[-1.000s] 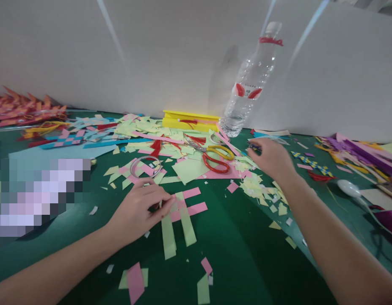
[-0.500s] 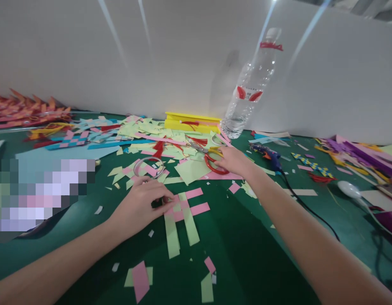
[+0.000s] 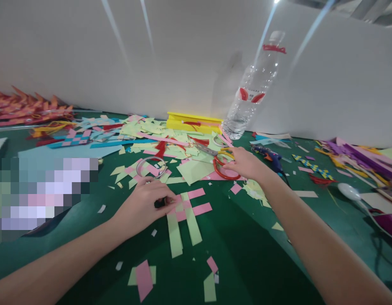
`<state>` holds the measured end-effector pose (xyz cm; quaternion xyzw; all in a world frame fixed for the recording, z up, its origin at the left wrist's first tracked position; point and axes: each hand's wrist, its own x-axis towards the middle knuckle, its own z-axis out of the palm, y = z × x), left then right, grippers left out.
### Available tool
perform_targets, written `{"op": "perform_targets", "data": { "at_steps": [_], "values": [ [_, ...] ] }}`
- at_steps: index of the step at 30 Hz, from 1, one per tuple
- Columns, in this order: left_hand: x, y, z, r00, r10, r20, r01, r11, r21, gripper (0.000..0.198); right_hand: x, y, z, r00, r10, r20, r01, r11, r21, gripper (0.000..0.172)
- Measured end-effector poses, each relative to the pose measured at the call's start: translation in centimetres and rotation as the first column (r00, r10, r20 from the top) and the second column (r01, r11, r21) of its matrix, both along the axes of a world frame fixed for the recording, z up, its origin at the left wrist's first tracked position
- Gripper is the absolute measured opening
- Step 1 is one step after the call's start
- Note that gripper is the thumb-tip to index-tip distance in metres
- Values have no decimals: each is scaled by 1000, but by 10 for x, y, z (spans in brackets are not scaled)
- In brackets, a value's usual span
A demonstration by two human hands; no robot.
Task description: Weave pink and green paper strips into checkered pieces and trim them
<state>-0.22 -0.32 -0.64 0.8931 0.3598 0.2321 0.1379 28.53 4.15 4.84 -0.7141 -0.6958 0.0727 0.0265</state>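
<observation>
My left hand [image 3: 148,197] pinches the left edge of a woven piece of pink and pale green paper strips [image 3: 185,205], which lies on the green table. Its strip ends stick out to the right and toward me. Farther off, my right hand [image 3: 247,161] grips the handles of scissors [image 3: 226,166] with one red and one yellow loop. The scissor blades point left over the paper scraps. Just beyond my left hand lies a clear roll of tape [image 3: 151,168].
A tilted water bottle [image 3: 253,91] leans on the grey wall behind a yellow paper tray [image 3: 194,121]. Green and pink scraps [image 3: 142,127] spread across the back. To the right are a glue gun [image 3: 269,156], a woven strip [image 3: 313,166] and a white spoon-shaped object [image 3: 350,191].
My right hand has drawn the scissors slightly right and toward me, off the scraps' middle. My left hand keeps its pinch on the woven paper.
</observation>
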Motion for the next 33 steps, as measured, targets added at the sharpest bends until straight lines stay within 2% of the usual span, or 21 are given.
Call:
{"op": "perform_targets", "data": {
  "at_steps": [3,8,13,17,20,24,28,31,33],
  "values": [
    [-2,0,-1,1000,2,14,-2,1000,5,18,6,-8,4,999,-34,6,34,999,-1,51],
    [-6,4,-2,999,40,20,-40,999,-4,20,17,-29,2,996,-87,-27,90,992,90,62],
    [-7,7,-1,996,82,34,-82,997,5,22,20,-58,-16,999,6,-43,4,970,243,49],
    [-5,5,-1,998,67,17,-67,998,-3,27,25,-74,-28,981,192,-40,-170,934,313,38],
    [-3,3,0,999,25,23,-25,1000,-10,26,31,-79,-31,979,206,-10,-196,945,262,37],
    [-1,3,1,999,5,31,-5,1000,6,26,33,-80,-30,996,84,22,-87,980,181,33],
    [0,3,0,1000,6,29,-5,1000,-9,28,30,-81,-23,998,55,-9,-53,991,119,33],
    [0,3,-1,1000,7,12,-7,1000,-19,27,31,-83,-19,992,93,-86,-91,995,30,28],
    [0,3,-1,1000,12,5,-12,1000,-17,28,35,-86,-19,976,149,-160,-151,988,-6,32]
  ]
}}
